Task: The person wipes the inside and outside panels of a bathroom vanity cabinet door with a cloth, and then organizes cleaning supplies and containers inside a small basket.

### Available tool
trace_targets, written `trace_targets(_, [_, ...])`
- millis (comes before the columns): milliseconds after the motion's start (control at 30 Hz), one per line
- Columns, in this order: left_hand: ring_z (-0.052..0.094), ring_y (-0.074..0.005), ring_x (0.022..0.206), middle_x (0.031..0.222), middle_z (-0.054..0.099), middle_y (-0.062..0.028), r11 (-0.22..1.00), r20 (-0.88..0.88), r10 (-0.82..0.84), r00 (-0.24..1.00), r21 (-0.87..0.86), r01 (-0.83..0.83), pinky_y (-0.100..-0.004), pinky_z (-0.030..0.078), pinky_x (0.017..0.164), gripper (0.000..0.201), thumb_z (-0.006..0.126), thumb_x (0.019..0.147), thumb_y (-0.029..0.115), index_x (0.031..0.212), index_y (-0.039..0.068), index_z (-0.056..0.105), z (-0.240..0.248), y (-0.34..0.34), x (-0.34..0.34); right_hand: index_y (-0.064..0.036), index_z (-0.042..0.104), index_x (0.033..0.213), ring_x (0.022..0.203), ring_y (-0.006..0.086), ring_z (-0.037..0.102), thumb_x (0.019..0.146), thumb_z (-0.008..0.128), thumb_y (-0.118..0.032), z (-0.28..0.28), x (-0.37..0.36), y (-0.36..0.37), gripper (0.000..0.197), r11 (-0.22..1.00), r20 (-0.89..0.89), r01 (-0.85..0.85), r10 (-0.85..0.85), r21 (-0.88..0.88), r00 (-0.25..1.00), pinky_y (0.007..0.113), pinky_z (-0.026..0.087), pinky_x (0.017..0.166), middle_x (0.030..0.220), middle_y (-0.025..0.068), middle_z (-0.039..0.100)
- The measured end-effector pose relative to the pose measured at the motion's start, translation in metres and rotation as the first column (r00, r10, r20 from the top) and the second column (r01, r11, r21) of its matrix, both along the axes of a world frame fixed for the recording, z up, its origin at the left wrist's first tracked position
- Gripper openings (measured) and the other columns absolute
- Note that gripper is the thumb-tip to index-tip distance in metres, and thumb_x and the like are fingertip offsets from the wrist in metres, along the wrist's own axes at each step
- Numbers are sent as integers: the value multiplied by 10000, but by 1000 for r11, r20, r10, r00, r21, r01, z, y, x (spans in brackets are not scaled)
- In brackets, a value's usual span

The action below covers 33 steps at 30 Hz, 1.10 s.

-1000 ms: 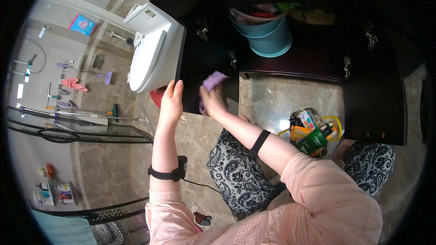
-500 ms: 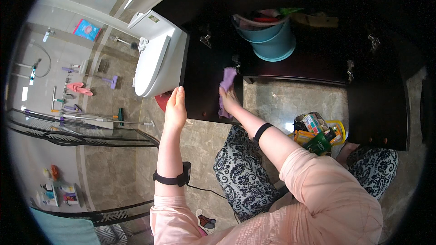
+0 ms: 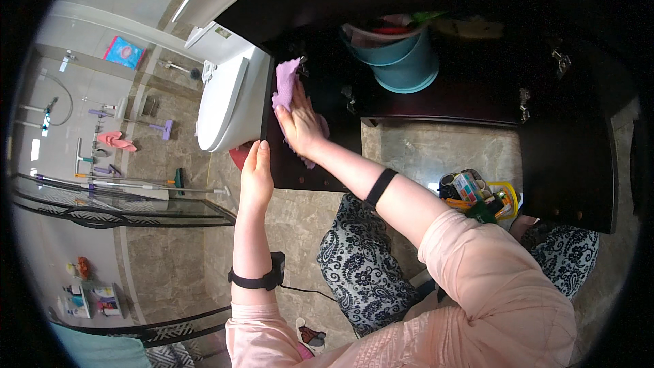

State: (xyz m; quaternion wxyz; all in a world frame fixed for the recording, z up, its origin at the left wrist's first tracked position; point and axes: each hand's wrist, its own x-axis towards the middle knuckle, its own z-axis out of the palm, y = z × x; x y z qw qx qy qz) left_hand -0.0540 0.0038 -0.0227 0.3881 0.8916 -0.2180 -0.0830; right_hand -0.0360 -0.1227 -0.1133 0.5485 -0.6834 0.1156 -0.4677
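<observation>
Tiled floor (image 3: 300,232) extends below a dark cabinet (image 3: 463,99) with 2 open doors (image 3: 569,163); white toilet (image 3: 221,105) stands beside the left door (image 3: 340,129); blue bucket (image 3: 405,65) stands inside the cabinet; purple cloth (image 3: 286,82) lies against the left door, beneath the right hand (image 3: 302,128), flattened, fingers extended; left hand (image 3: 257,177) is at the door's edge, grip indeterminable.

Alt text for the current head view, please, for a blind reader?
The right hand presses a purple cloth against an open, dark cabinet door, whose edge the left hand touches. A blue bucket stands in the cabinet, a filled yellow basket on the floor, and a white toilet at left.
</observation>
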Motion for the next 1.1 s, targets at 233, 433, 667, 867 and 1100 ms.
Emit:
trace_targets(233, [384,-256,1238,1301,434,-208,997,14,45,999,57,-46,-320,275,1028,603,413,927,425,1277,-65,388,13,7,-2,-44,297,1356,1348,344,103,930,270,-436,-97,13,-1,579,937,-184,-95,164,336,969,382,107,1101,1455,209,110])
trace_targets(433, [380,-257,1242,1309,425,-207,1000,-27,18,999,25,-18,-318,272,1031,607,414,927,422,1279,-72,381,8,-10,-8,14,165,1384,1351,349,60,919,269,-460,-232,-15,51,672,750,-384,138,164,647,909,374,72,1107,1459,213,80])
trace_targets(667, [369,-254,1250,1310,425,-205,997,12,14,1000,81,-15,-321,259,1036,635,417,919,452,1282,-67,381,12,15,3,39,264,1337,1297,364,231,921,318,-407,-166,33,11,612,864,-251,-20,168,503,953,370,181,1074,1384,256,268])
trace_targets(867, [378,-236,1238,1295,447,-181,999,-31,39,999,-10,-40,-307,256,1031,623,447,911,444,1284,-52,393,0,-11,-11,12,244,1364,1306,242,259,913,335,-477,-246,25,-37,672,700,-213,-61,297,712,931,297,206,1057,1405,137,305])
trace_targets(1100, [389,-203,1223,1288,457,-157,997,-28,71,997,4,-71,-292,256,1028,572,451,920,410,1279,-34,413,8,8,1,-38,444,1266,1115,310,507,862,208,-625,-291,-32,92,750,793,-802,298,358,532,479,372,353,966,1212,127,540])
